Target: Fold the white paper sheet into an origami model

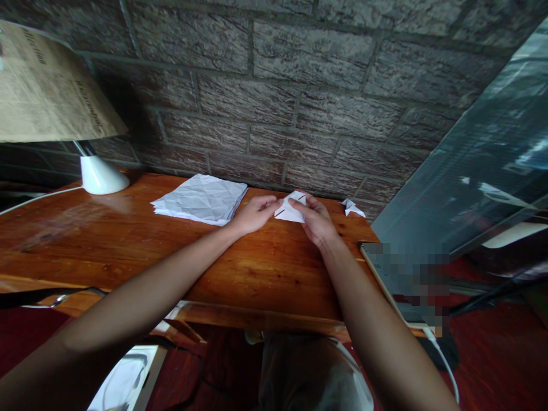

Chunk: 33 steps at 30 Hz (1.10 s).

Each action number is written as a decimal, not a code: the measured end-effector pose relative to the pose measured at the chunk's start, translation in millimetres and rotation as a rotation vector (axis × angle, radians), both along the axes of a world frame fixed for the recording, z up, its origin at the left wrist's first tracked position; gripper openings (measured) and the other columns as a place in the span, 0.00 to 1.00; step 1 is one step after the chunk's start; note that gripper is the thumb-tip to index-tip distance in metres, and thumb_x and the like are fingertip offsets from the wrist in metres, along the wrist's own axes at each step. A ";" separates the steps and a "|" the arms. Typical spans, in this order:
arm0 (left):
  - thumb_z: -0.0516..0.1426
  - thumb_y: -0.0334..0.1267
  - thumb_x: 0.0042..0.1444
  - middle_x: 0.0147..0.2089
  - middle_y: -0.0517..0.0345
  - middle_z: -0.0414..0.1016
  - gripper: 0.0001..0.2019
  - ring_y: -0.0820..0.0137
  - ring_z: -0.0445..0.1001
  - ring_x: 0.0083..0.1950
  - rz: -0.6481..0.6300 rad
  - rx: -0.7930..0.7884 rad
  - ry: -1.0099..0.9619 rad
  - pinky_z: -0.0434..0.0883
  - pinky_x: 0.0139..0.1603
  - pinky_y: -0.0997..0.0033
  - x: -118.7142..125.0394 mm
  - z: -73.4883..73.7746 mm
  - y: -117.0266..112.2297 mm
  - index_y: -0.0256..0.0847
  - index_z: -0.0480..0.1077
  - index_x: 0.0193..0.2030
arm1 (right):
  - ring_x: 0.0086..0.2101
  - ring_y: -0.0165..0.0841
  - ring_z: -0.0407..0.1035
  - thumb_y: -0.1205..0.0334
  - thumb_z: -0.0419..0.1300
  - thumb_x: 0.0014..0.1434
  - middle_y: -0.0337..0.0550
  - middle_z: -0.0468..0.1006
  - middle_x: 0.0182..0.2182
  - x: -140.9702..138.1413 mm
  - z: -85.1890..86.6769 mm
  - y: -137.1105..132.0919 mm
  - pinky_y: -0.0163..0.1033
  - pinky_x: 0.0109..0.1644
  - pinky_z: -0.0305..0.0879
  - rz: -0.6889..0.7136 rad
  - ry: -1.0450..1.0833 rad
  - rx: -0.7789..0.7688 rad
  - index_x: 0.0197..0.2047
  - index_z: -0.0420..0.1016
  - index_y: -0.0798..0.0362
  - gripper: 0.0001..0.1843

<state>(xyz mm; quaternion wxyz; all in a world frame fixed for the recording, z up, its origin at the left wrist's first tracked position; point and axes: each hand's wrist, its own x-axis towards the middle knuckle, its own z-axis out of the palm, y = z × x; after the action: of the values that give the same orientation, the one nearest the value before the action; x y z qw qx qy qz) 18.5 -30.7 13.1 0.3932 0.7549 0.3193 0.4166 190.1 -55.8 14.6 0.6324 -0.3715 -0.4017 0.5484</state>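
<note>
A small piece of folded white paper (pixel 291 212) is held between my two hands, just above the far part of the wooden table. My left hand (pixel 258 213) pinches its left edge with thumb and fingers. On the other side my right hand (pixel 315 219) grips the paper, the thumb lying on its top face and the fingers behind. Dark slits show between the folds. Left of my hands lies a stack of creased white sheets (pixel 201 198). To the right, near the wall, stands a small folded paper figure (pixel 353 208).
A lamp with a newsprint shade (pixel 47 91) and white base (pixel 103 176) stands at the left of the wooden table (pixel 265 274). A tablet (pixel 385 274) with a white cable (pixel 445 359) lies at the right edge. A brick-patterned wall (pixel 274 103) rises behind.
</note>
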 end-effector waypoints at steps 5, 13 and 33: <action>0.53 0.56 0.62 0.23 0.65 0.56 0.22 0.74 0.56 0.28 -0.007 0.073 0.001 0.53 0.29 0.71 0.0 -2.5 3.3 0.41 0.60 0.24 | 0.36 0.35 0.77 0.56 0.80 0.37 0.37 0.85 0.33 -4.2 0.3 -5.1 0.41 0.46 0.72 0.115 -0.097 0.042 0.36 0.81 0.50 0.22; 0.52 0.54 0.64 0.23 0.65 0.55 0.22 0.75 0.55 0.27 -0.081 0.130 -0.012 0.52 0.27 0.72 -4.8 6.4 -1.0 0.41 0.61 0.25 | 0.38 0.37 0.79 0.52 0.78 0.40 0.40 0.85 0.31 -4.2 5.2 -7.8 0.42 0.46 0.72 0.127 -0.062 0.042 0.31 0.82 0.51 0.17; 0.52 0.51 0.64 0.24 0.65 0.57 0.20 0.74 0.57 0.27 -0.121 0.158 0.023 0.55 0.28 0.72 -4.3 5.9 -5.8 0.41 0.61 0.25 | 0.24 0.29 0.65 0.50 0.76 0.39 0.34 0.75 0.20 -9.1 2.6 -9.3 0.37 0.32 0.59 0.033 -0.175 0.084 0.23 0.79 0.51 0.16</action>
<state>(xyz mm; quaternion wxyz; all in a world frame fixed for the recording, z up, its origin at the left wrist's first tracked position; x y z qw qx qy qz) 14.2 -36.5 19.1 0.3533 0.8061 0.2438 0.4074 181.1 -65.0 17.2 0.6008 -0.3843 -0.4843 0.5068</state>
